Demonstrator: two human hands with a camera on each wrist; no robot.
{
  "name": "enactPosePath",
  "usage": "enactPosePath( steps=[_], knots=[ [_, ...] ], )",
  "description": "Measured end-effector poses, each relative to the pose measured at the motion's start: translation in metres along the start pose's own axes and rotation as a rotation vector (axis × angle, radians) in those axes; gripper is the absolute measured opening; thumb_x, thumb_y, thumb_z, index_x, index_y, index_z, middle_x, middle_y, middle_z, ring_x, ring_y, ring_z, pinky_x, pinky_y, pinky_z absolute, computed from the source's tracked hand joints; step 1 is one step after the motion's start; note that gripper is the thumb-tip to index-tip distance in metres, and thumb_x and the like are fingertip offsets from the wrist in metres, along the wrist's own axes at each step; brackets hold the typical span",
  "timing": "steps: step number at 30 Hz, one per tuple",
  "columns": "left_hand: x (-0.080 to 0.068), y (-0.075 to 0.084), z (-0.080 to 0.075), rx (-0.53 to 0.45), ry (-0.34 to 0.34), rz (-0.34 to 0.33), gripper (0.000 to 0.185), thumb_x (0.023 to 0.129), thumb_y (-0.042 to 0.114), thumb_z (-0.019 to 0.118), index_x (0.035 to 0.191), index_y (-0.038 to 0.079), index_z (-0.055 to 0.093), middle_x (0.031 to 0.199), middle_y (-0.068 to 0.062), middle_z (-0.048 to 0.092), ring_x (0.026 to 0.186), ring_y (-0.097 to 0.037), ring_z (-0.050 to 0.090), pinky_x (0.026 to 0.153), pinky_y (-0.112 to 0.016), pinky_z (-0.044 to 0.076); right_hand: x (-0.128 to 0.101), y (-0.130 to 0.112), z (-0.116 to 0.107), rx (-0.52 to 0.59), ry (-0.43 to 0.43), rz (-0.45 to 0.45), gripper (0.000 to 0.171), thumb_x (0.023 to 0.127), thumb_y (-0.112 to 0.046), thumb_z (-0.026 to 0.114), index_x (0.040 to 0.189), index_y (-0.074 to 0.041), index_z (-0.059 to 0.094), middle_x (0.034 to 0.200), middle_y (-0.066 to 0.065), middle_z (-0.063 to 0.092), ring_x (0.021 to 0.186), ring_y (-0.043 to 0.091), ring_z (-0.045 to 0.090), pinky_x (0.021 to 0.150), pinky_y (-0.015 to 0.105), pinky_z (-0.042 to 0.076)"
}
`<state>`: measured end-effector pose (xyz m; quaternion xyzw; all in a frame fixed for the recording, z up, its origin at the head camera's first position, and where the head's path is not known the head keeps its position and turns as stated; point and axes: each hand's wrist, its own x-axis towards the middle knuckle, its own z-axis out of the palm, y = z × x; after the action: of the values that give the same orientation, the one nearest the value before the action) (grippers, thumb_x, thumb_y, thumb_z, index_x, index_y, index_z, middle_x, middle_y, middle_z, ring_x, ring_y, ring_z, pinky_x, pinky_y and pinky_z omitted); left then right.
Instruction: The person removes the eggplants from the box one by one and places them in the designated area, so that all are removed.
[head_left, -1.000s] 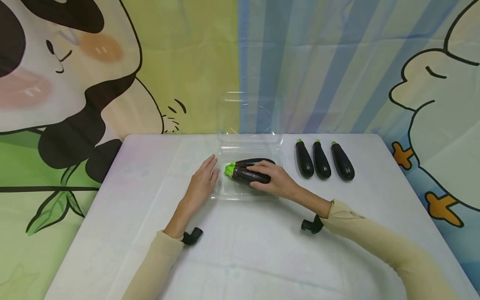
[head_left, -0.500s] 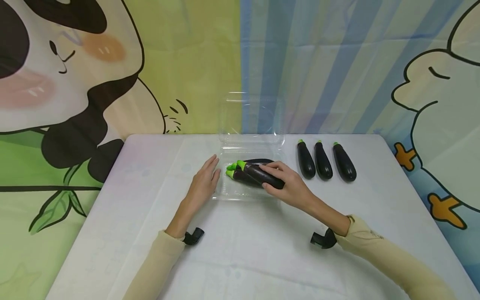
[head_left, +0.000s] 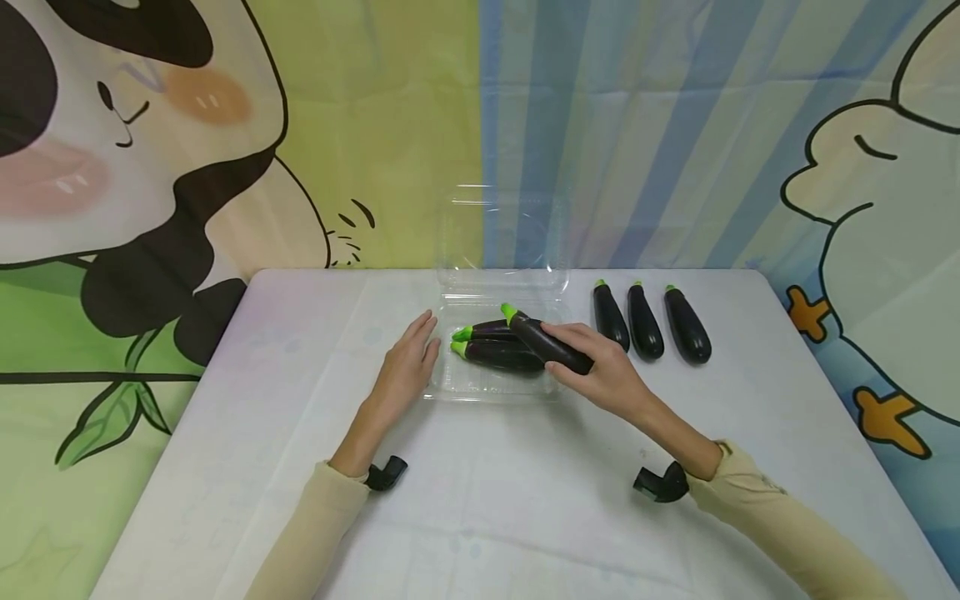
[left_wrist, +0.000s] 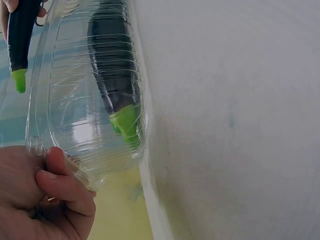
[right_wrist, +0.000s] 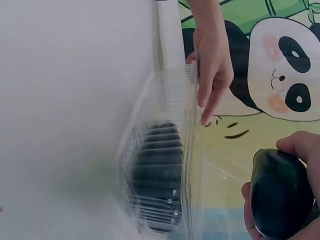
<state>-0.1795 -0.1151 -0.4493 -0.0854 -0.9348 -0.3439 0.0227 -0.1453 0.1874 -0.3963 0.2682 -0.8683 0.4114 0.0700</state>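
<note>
My right hand (head_left: pixel 603 372) grips a dark eggplant (head_left: pixel 551 342) around its thick end, the green stem pointing up and left. It hangs over the right part of a clear plastic clamshell container (head_left: pixel 468 385), overlapping two eggplants lying side by side inside. In the right wrist view the held eggplant (right_wrist: pixel 280 195) is seen end-on in my fingers, apart from the container wall. My left hand (head_left: pixel 401 367) is at the container's left rim; the left wrist view has its curled fingers (left_wrist: pixel 70 192) pinching the rim corner.
The container's lid (head_left: pixel 502 233) stands raised at the back. Three more eggplants (head_left: pixel 686 325) lie in a row on the white table (head_left: pixel 465 517), right of the container. Behind the table's back edge hangs a printed curtain (head_left: pixel 405 125).
The right hand has lifted the eggplant off the others in the container and shifted it right, tilting its stem upward. Two eggplants in the container are now plainer. The left hand stays put.
</note>
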Motion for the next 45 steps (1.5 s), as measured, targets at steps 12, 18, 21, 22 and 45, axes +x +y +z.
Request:
enactPosePath(
  steps=[12, 18, 21, 22, 45],
  knots=[
    [0.001, 0.001, 0.002, 0.006, -0.004, -0.005, 0.047, 0.102, 0.019, 0.048, 0.146, 0.002, 0.040, 0.158, -0.010, 0.033, 0.144, -0.029, 0.036, 0.117, -0.046, 0.035, -0.018, 0.009, -0.019, -0.024, 0.047, 0.098, 0.051, 0.087, -0.006, 0.070, 0.136, -0.009, 0.057, 0.127, 0.012, 0.058, 0.095, 0.021, 0.057, 0.065, 0.021, 0.050],
    [0.000, 0.002, 0.003, -0.007, -0.008, -0.006, 0.048, 0.102, 0.018, 0.048, 0.146, 0.003, 0.040, 0.158, -0.008, 0.033, 0.144, -0.028, 0.036, 0.117, -0.046, 0.034, -0.034, 0.013, -0.032, -0.042, 0.036, 0.238, 0.053, 0.091, -0.008, 0.062, 0.143, -0.012, 0.049, 0.134, 0.014, 0.053, 0.100, 0.026, 0.053, 0.071, 0.028, 0.046],
    [0.000, 0.002, 0.002, -0.004, -0.007, -0.004, 0.048, 0.102, 0.019, 0.049, 0.146, 0.003, 0.040, 0.158, -0.009, 0.033, 0.144, -0.029, 0.036, 0.117, -0.046, 0.034, -0.043, 0.014, -0.037, -0.025, 0.037, 0.306, 0.057, 0.092, -0.009, 0.059, 0.147, -0.015, 0.044, 0.140, 0.014, 0.047, 0.103, 0.029, 0.050, 0.072, 0.032, 0.045],
    [0.000, 0.002, 0.002, -0.004, -0.008, -0.005, 0.048, 0.102, 0.019, 0.049, 0.146, 0.003, 0.040, 0.158, -0.008, 0.033, 0.144, -0.029, 0.036, 0.117, -0.047, 0.034, -0.046, 0.014, -0.038, -0.023, 0.039, 0.328, 0.059, 0.092, -0.009, 0.058, 0.148, -0.017, 0.042, 0.143, 0.014, 0.046, 0.105, 0.030, 0.050, 0.072, 0.033, 0.045],
    [0.001, 0.002, 0.000, 0.007, -0.019, -0.018, 0.049, 0.103, 0.020, 0.048, 0.147, 0.003, 0.039, 0.159, -0.009, 0.031, 0.144, -0.029, 0.035, 0.117, -0.047, 0.034, -0.091, 0.035, -0.028, 0.061, 0.069, 0.529, 0.059, 0.097, -0.020, 0.059, 0.151, -0.019, 0.035, 0.148, 0.022, 0.040, 0.103, 0.037, 0.055, 0.067, 0.026, 0.051]
  ],
)
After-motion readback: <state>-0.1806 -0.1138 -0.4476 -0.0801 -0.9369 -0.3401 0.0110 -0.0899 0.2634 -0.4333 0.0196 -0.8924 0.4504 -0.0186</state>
